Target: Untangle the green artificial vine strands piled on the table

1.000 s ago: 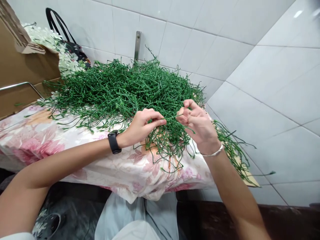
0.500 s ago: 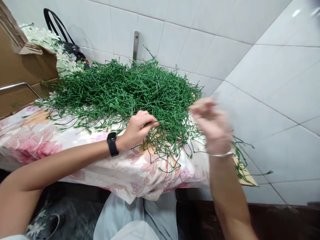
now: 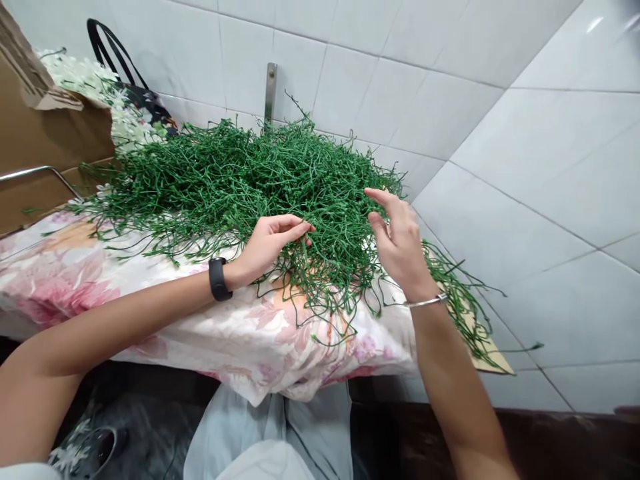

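White-tiled wall (image 3: 510,200) fills the back and right, its corner running up toward 2 o'clock (clock read from mid-view, 12 at top). Floral cloth (image 3: 170,333), pink on white, spans from 9 through 6 to about 4, its front edge hanging. On it a tangled heap of green stems (image 3: 250,170), from 10 round to 1, thinning into loose strands on the near side. Carton (image 3: 80,140) at 10, brown, torn-edged. Grey-blue trousers (image 3: 270,433) at 6, below the cloth's edge. White flowers (image 3: 133,130) at 10, between carton and heap; dark bag (image 3: 145,100) just behind them, black handles upright. Pale board (image 3: 493,363) at 4, only a corner clear of more stems lying over it. Left hand (image 3: 270,247) at 9, at the heap's near edge: thumb and fingers drawn together among stems; whether one is pinched, cannot tell. Right hand (image 3: 400,247) at 3, by the heap's right end: forefinger extended, thumb apart from it, nothing seen in the grasp. Metal strip (image 3: 271,93) upright on the wall at 11. Black watch (image 3: 218,280) on the left wrist, between 8 and 9; thin bracelet (image 3: 426,302) on the right, at 4.
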A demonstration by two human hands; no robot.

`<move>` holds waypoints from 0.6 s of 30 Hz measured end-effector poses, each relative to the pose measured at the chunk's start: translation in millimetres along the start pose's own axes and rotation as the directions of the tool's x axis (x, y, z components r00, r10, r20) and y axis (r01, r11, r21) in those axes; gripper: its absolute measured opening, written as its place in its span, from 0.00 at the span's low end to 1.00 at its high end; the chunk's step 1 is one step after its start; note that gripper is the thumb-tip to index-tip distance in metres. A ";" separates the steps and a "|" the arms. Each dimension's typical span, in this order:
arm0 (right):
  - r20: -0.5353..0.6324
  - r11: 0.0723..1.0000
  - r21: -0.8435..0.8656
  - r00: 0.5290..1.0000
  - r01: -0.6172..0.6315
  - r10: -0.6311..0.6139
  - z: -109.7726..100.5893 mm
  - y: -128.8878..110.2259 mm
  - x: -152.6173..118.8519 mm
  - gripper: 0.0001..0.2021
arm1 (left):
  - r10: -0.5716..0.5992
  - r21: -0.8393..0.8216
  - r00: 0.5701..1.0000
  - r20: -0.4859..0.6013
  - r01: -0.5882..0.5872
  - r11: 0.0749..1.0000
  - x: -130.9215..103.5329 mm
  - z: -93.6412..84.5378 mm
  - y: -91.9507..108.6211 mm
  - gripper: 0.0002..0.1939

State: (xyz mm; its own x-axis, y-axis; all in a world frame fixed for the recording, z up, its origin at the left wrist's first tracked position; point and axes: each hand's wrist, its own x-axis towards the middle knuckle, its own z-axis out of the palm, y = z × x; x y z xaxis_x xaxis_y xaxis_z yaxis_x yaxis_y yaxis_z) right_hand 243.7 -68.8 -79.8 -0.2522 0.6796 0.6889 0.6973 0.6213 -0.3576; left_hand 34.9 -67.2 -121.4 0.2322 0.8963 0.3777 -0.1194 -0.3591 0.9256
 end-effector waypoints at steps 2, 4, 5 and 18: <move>0.089 0.980 0.199 0.996 -0.032 0.015 2.6 -8.4 -1.6 0.12 | 0.003 0.014 0.999 0.036 -0.003 1.000 -1.7 1.4 0.8 0.10; 0.194 0.927 0.361 0.980 -0.106 0.037 8.3 -17.7 -4.2 0.13 | 0.022 0.039 0.998 0.057 -0.024 0.999 -3.3 3.0 1.7 0.11; 0.227 0.903 0.405 0.972 -0.145 0.055 11.9 -21.8 -5.5 0.14 | 0.034 0.056 0.998 0.062 -0.037 0.998 -3.8 3.6 2.3 0.11; 0.211 0.588 0.730 0.933 -0.349 0.292 26.7 -25.3 -4.9 0.12 | 0.146 0.298 0.986 0.083 -0.164 0.940 -6.9 6.9 4.8 0.10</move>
State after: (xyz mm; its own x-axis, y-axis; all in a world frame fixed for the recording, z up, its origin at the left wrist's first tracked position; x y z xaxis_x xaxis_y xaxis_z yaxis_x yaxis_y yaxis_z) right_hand 209.4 -77.4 -91.0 -0.1734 0.8974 0.4057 0.0085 0.4133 -0.9105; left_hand 39.4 -76.9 -119.4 0.2919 0.8097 0.5090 0.1378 -0.5622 0.8154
